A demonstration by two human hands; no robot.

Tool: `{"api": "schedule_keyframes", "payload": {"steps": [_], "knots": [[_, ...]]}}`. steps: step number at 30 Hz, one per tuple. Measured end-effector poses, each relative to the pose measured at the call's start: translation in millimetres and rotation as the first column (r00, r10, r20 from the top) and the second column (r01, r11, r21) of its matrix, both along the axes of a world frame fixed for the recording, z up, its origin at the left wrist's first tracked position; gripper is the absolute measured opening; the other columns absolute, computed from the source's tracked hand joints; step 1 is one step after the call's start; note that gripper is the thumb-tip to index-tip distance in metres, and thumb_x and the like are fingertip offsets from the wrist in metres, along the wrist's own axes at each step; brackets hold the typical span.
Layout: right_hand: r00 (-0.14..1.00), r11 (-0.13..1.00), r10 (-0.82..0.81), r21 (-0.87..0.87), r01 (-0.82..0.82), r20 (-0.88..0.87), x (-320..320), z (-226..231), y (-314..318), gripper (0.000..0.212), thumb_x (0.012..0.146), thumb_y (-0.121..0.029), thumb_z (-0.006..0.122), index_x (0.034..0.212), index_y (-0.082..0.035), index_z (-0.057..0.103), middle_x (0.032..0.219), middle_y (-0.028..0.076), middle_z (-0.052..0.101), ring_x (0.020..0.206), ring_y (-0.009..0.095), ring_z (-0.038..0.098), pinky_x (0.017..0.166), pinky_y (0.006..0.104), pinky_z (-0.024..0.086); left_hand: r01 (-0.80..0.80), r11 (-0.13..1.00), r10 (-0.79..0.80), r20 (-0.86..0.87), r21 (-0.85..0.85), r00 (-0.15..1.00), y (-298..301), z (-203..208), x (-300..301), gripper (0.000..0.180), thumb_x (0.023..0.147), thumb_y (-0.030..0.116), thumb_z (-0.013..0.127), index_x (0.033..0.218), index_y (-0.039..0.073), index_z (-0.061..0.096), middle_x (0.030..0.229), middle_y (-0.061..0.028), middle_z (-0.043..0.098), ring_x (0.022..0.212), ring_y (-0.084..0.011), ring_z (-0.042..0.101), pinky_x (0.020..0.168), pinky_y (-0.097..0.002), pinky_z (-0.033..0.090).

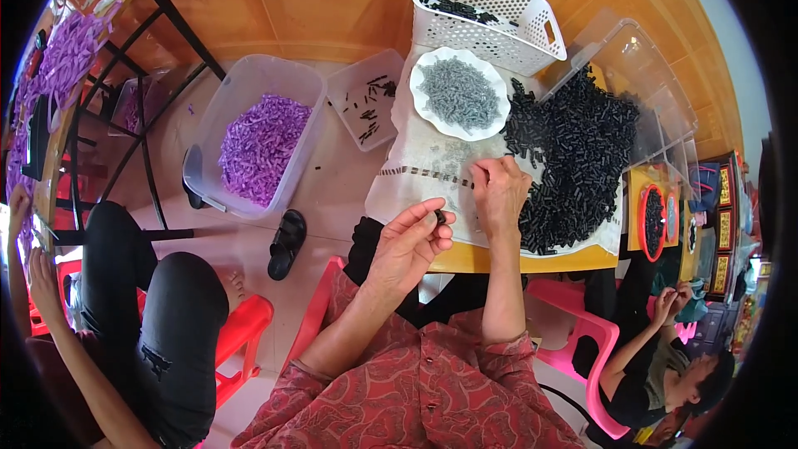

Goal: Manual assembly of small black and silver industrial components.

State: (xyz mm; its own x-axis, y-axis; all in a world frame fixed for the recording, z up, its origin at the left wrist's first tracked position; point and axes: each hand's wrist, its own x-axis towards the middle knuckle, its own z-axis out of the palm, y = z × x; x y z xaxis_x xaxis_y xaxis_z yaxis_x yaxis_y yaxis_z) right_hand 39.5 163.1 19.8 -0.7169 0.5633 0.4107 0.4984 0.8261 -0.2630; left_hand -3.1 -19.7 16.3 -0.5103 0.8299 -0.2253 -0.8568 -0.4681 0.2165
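Observation:
My left hand (407,248) is in front of the table edge, palm turned up. Its thumb and fingers pinch a small black plastic piece (440,217). Over the table, my right hand (501,189) has its fingertips drawn together beside a row of small dark pieces (424,172) on the pale sheet (397,195). Whatever those fingertips hold, if anything, is too small to make out. Beyond them, a white scalloped plate (421,122) holds many small grey translucent parts (461,93). A large heap of short black pieces (582,162) spreads to the right of my right hand.
Behind the plate stands a white perforated basket (490,41). A clear bin (665,87) backs the black heap. On the floor at left are a tub of purple pieces (264,150), a shallow tray (345,96) and a black sandal (288,243). People sit on both sides.

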Motion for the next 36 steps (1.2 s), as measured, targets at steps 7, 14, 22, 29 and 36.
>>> {"api": "schedule_keyframes", "payload": {"steps": [7, 14, 22, 29, 36], "knots": [[0.998, 1.0, 0.0, 0.016, -0.001, 0.07, -1.8, -4.1, 1.9, 0.006, 0.08, -0.015, 0.066, 0.083, -0.009, 0.066, 0.082, 0.008, 0.058, 0.082, 0.027, 0.057, 0.078, 0.0419, 0.037, 0.014, 0.997, -0.017, 0.037, 0.07, 0.999, 0.2, 0.1, 0.4, 0.027, 0.095, 0.006, 0.053, 0.121, -0.001, 0.056, 0.109, -0.0155, 0.062, 0.087, -0.0169, 0.059, 0.079, -0.0293, 0.051], [0.98, 0.994, 0.023, -0.105, -0.045, -0.198, 17.8, 8.9, -14.6, 0.005, 0.084, -0.008, 0.063, 0.085, -0.004, 0.06, 0.084, 0.012, 0.058, 0.078, 0.03, 0.057, 0.074, 0.0411, 0.04, 0.02, 0.993, -0.019, -0.004, 0.118, 1.0, -0.4, 6.4, 4.3, 0.025, 0.096, 0.006, 0.052, 0.12, 0.001, 0.057, 0.111, -0.0142, 0.062, 0.087, -0.0158, 0.062, 0.08, -0.0299, 0.054], [0.912, 0.795, 0.059, -0.534, -0.288, -0.406, 51.1, 54.6, -72.0, 0.01, 0.088, -0.007, 0.062, 0.085, 0.001, 0.058, 0.081, 0.011, 0.057, 0.074, 0.022, 0.057, 0.068, 0.0307, 0.045, 0.02, 0.987, -0.03, 0.06, 0.158, 0.998, -0.3, 1.7, 12.6, 0.025, 0.095, 0.008, 0.054, 0.119, 0.002, 0.058, 0.109, -0.0125, 0.063, 0.083, -0.0145, 0.061, 0.074, -0.0282, 0.053], [0.867, 0.667, 0.086, -0.618, -0.416, -0.491, 56.3, 67.0, -99.7, 0.01, 0.09, -0.007, 0.062, 0.089, 0.002, 0.059, 0.083, 0.01, 0.058, 0.068, 0.014, 0.059, 0.063, 0.0259, 0.048, 0.011, 0.99, -0.02, 0.059, 0.143, 0.998, -0.8, 2.4, 18.3, 0.023, 0.094, 0.01, 0.057, 0.116, 0.004, 0.061, 0.107, -0.0115, 0.064, 0.079, -0.0123, 0.061, 0.071, -0.0255, 0.052], [0.868, 0.741, 0.157, -0.525, -0.418, -0.47, 59.5, 66.3, -101.1, 0.01, 0.09, -0.007, 0.062, 0.088, 0.002, 0.059, 0.082, 0.01, 0.058, 0.065, 0.014, 0.059, 0.061, 0.0253, 0.048, -0.004, 0.991, 0.005, -0.009, 0.136, 1.0, -4.6, 6.1, 21.1, 0.023, 0.094, 0.008, 0.056, 0.116, 0.003, 0.061, 0.107, -0.0127, 0.064, 0.077, -0.0124, 0.061, 0.072, -0.0257, 0.052]]}}
